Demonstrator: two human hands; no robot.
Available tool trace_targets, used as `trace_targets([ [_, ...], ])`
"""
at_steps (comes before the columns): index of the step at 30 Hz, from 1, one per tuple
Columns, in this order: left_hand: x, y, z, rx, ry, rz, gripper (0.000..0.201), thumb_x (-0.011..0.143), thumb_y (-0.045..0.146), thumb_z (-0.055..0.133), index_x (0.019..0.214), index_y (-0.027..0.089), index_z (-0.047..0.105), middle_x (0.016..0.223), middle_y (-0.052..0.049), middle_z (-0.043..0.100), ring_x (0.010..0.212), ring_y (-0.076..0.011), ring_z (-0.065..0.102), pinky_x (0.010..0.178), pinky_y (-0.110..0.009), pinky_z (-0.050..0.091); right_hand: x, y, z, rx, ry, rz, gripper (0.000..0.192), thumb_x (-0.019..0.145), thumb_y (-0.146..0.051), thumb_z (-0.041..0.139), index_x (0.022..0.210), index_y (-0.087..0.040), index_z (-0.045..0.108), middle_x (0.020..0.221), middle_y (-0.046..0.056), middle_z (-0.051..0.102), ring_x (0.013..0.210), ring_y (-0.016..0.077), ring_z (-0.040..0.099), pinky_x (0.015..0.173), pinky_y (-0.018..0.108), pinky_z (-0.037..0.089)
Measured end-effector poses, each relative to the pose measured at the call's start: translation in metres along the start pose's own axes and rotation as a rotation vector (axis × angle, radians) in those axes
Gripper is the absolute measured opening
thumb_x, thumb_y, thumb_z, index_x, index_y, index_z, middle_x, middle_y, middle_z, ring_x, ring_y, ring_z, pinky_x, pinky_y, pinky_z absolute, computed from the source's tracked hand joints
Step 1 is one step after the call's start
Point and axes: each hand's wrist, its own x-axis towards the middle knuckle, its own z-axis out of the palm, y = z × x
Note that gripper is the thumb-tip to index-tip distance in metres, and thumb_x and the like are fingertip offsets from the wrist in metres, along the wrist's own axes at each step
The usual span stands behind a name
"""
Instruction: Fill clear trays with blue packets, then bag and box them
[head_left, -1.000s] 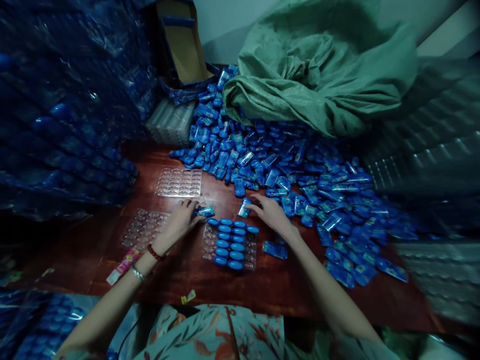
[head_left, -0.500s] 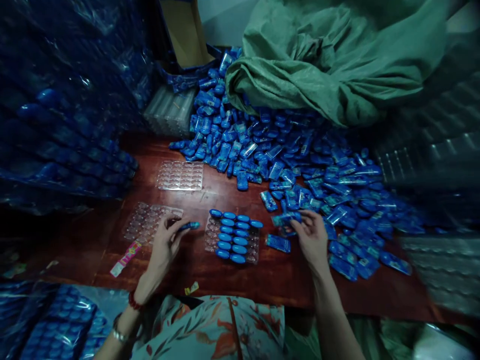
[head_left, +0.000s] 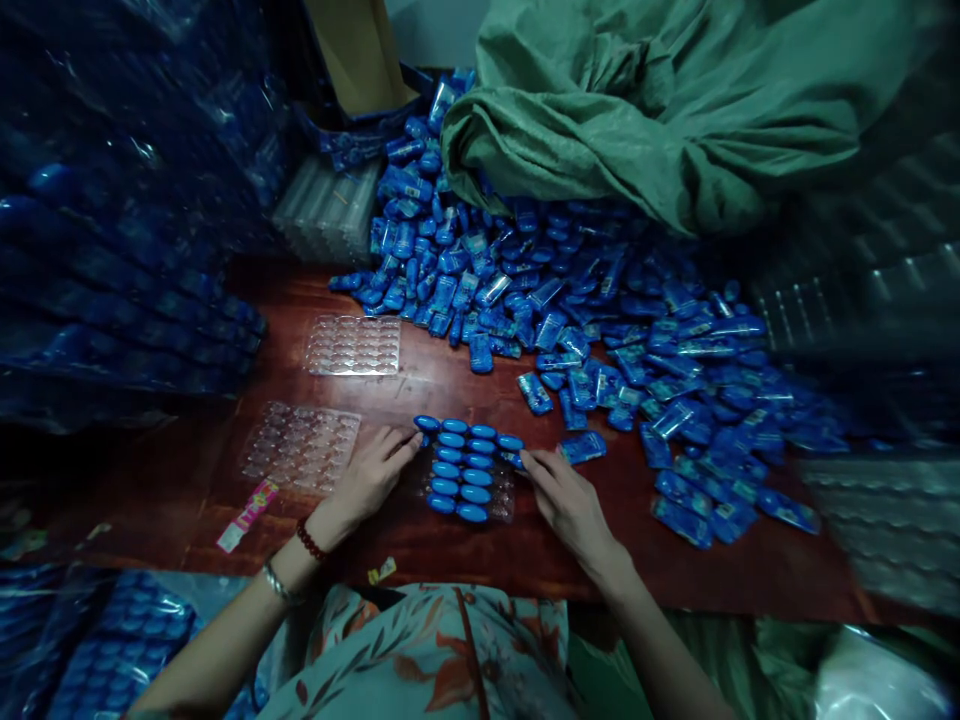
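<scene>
Plainly light and flimsy, the clear blister tray half-filled with slick blue capsules sits between the left hand and right hand, both unclenched, fingertips at its edges, gripping nothing.

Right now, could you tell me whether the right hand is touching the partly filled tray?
Touching: the head view shows the right hand with fingertips at the right edge of the partly filled tray.

Glossy blue foil sachets; clear plastic tray; polished wood table; matt green cloth.
</scene>
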Motion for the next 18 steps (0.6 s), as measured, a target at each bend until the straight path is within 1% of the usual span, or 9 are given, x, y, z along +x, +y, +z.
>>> trace_targets([
  [2,0.002,0.000,-0.007,0.039,-0.077,0.057,0.034,0.091,0.009,0.037,0.121,0.014,0.051,0.106,-0.012,0.060,0.096,-0.0196,0.053,0.077,-0.032,0.051,0.009,-0.002,-0.010,-0.140,-0.091,-0.076,0.036,0.089,-0.005,0.033,0.116,-0.016,0.055,0.094,0.009,0.063,0.082,0.0173,0.060,0.072,0.030,0.050],
  [5,0.008,0.001,-0.015,0.074,-0.158,0.086,0.034,0.090,0.008,0.036,0.119,0.015,0.053,0.105,-0.010,0.060,0.099,-0.0200,0.053,0.080,-0.032,0.049,0.025,-0.009,-0.016,-0.286,-0.202,-0.148,0.032,0.089,-0.006,0.035,0.109,-0.014,0.059,0.085,0.008,0.062,0.072,0.0175,0.055,0.064,0.029,0.045],
  [7,0.010,0.002,-0.015,0.078,-0.180,0.097,0.034,0.091,0.008,0.035,0.119,0.015,0.053,0.105,-0.010,0.061,0.097,-0.0191,0.053,0.079,-0.032,0.049,0.033,-0.014,-0.015,-0.354,-0.236,-0.160,0.029,0.089,-0.007,0.039,0.106,-0.015,0.060,0.080,0.007,0.061,0.068,0.0178,0.052,0.062,0.030,0.041],
  [8,0.011,0.002,-0.014,0.085,-0.172,0.107,0.034,0.091,0.008,0.035,0.119,0.014,0.053,0.106,-0.010,0.060,0.095,-0.0192,0.053,0.078,-0.032,0.048,0.035,-0.017,-0.014,-0.383,-0.240,-0.159,0.028,0.088,-0.007,0.041,0.105,-0.015,0.061,0.078,0.007,0.061,0.068,0.0182,0.051,0.062,0.031,0.039],
  [11,0.006,0.002,-0.006,0.164,-0.100,0.102,0.035,0.091,0.012,0.035,0.121,0.016,0.054,0.111,-0.013,0.059,0.093,-0.0212,0.052,0.076,-0.034,0.047,0.036,-0.023,-0.010,-0.436,-0.211,-0.150,0.025,0.086,-0.007,0.045,0.104,-0.013,0.062,0.080,0.008,0.061,0.072,0.0198,0.049,0.064,0.033,0.036],
  [14,-0.003,0.001,0.004,0.226,-0.024,0.048,0.040,0.090,0.012,0.036,0.127,0.021,0.051,0.115,-0.014,0.057,0.093,-0.0221,0.052,0.075,-0.036,0.044,0.030,-0.024,-0.007,-0.429,-0.122,-0.128,0.027,0.087,-0.006,0.043,0.105,-0.013,0.063,0.087,0.011,0.062,0.076,0.0202,0.049,0.068,0.033,0.035],
  [16,-0.006,-0.001,0.008,0.181,0.032,0.051,0.042,0.090,0.011,0.039,0.129,0.024,0.050,0.110,-0.012,0.059,0.089,-0.0201,0.054,0.073,-0.033,0.044,0.024,-0.021,-0.006,-0.372,-0.051,-0.123,0.027,0.089,-0.009,0.043,0.107,-0.014,0.062,0.090,0.011,0.062,0.077,0.0194,0.050,0.069,0.033,0.036],
  [18,-0.003,-0.004,0.008,0.095,0.091,0.080,0.041,0.089,0.012,0.044,0.127,0.025,0.051,0.105,-0.009,0.060,0.086,-0.0179,0.054,0.072,-0.030,0.043,0.019,-0.013,-0.006,-0.262,0.032,-0.122,0.026,0.090,-0.014,0.046,0.111,-0.017,0.062,0.090,0.009,0.062,0.080,0.0182,0.052,0.071,0.031,0.037],
])
